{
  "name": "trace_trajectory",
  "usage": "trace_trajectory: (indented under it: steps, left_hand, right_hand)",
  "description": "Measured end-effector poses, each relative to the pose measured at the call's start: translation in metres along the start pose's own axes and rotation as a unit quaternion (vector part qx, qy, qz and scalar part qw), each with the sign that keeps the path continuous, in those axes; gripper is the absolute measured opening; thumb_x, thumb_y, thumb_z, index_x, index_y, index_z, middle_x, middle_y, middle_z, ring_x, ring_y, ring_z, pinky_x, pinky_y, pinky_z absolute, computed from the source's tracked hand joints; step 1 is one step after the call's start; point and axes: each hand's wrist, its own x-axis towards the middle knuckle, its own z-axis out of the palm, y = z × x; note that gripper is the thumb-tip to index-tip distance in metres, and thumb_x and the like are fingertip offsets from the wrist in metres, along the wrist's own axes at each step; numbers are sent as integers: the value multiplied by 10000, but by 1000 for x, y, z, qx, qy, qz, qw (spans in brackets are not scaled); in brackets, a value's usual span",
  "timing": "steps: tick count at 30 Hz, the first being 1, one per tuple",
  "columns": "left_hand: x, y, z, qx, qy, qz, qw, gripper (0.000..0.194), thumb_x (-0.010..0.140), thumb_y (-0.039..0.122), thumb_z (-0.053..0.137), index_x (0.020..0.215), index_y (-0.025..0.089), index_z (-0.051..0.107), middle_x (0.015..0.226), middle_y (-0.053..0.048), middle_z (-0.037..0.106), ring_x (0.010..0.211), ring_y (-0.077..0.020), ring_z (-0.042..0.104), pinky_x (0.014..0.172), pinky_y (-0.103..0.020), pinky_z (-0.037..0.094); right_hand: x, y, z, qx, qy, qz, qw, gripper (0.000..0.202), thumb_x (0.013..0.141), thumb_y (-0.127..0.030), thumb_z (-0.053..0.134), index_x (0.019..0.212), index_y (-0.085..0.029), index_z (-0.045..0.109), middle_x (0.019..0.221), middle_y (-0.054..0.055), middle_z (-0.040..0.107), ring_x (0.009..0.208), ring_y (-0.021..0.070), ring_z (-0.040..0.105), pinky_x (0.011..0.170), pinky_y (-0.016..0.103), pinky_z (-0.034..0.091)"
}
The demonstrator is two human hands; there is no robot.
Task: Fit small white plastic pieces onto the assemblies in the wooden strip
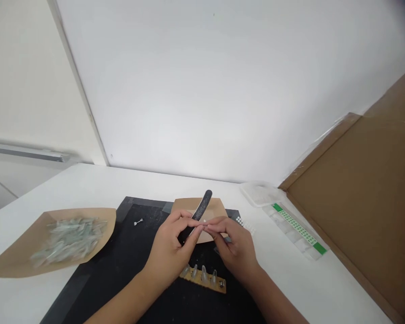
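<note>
We see a dark nail file (200,211) held up over the middle of the black mat (128,256), slanting from its rounded tip at upper right down to lower left, where it passes behind the left hand (170,249). That hand is curled round the file's lower end, fingers closed over it, thumb lying along the front. The right hand (236,247) meets it from the other side: its fingertips are pinched together on a small pale piece (206,223) that sits right against the file's edge, between the two hands. The piece is too small for us to tell more than that it is light and thin.

Behind the hands, a small brown paper sheet (216,208) lies on the mat, partly hidden by the file. Just below the hands a narrow brown strip (204,278) carries a row of clear, pointed nail tips standing on it. To the left, a tiny metal bit (138,222) rests on the mat, well apart from the hands.

Further left, a brown paper tray (16,261) holds a heap of clear nail tips (69,238). To the right, on the white table (290,279), we see a sheet of small white dots (245,223), a long clear box with a green-patterned strip (295,228), and a clear lid (259,192) beyond it. A cardboard panel (367,193) leans along the right side.
</note>
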Motion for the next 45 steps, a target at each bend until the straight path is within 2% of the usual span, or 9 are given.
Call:
trace_trajectory:
  steps: [6,10,14,18,24,32,37,40,45]
  left_hand:
    - [-1,-5,3,-42,-19,-38,998,192,1002,375,646,1017,220,758,1099,-68,649,699,-129,667,505,-204,566]
    - [0,-6,1,-79,-54,-49,994,208,1022,386,621,1028,219,745,1131,-57,630,543,-63,612,506,-216,571]
    - [0,-6,-4,-104,-98,-32,989,200,1027,358,610,1067,224,753,1189,-73,621,551,-61,628,528,-229,595]
    - [0,-6,-6,-80,-97,8,992,181,993,333,657,1078,226,776,1176,-94,629,773,-146,706,535,-202,594]
    - [-1,-8,-5,-155,-131,-34,979,209,995,390,671,1049,237,803,1181,-74,626,540,-50,618,520,-217,609]
    - [0,-4,-9,-186,-166,-49,967,197,1014,366,661,1017,233,807,1202,-64,608,527,-39,659,599,-228,608]
    - [0,-2,-7,-177,-133,-44,974,220,1032,365,627,974,213,775,1165,-44,610,500,-21,625,600,-218,594]
    - [0,-3,-5,-159,-114,-37,980,213,1035,359,625,967,214,765,1155,-37,608,494,-15,611,589,-211,586]
    - [0,-5,-4,-134,-93,-11,986,203,1041,357,612,1024,225,765,1182,-65,614,528,-41,631,552,-214,593]
  right_hand:
    - [0,-2,-3,-36,-15,-112,993,234,995,-41,615,1070,-242,708,1090,52,807,1012,167,788,857,264,636]
    - [2,-5,-6,-26,-16,-116,993,205,988,-50,641,1051,-232,710,1076,53,814,983,161,796,842,248,638]
    - [4,-7,-12,-20,-17,-94,995,143,979,-109,703,993,-252,702,1002,8,822,917,146,800,804,226,630]
    - [3,-5,-15,-19,-4,-58,998,103,981,-163,717,962,-261,693,966,-3,818,890,154,796,790,243,626]
    - [0,-4,-18,90,-76,61,991,68,1009,-218,661,985,-260,709,904,12,791,772,161,784,679,258,624]
    - [3,-9,-19,299,-101,222,923,110,909,-287,806,884,-220,723,733,-5,781,681,182,794,675,279,630]
    - [-1,-3,-8,405,-102,272,867,181,828,-267,871,914,-202,725,738,-7,797,555,135,757,453,155,467]
    - [-2,-4,-3,409,-97,289,860,222,804,-288,887,929,-196,727,720,0,790,556,141,754,371,120,337]
    - [0,-10,1,396,-71,328,855,269,809,-364,891,923,-199,712,751,15,788,607,157,750,368,139,331]
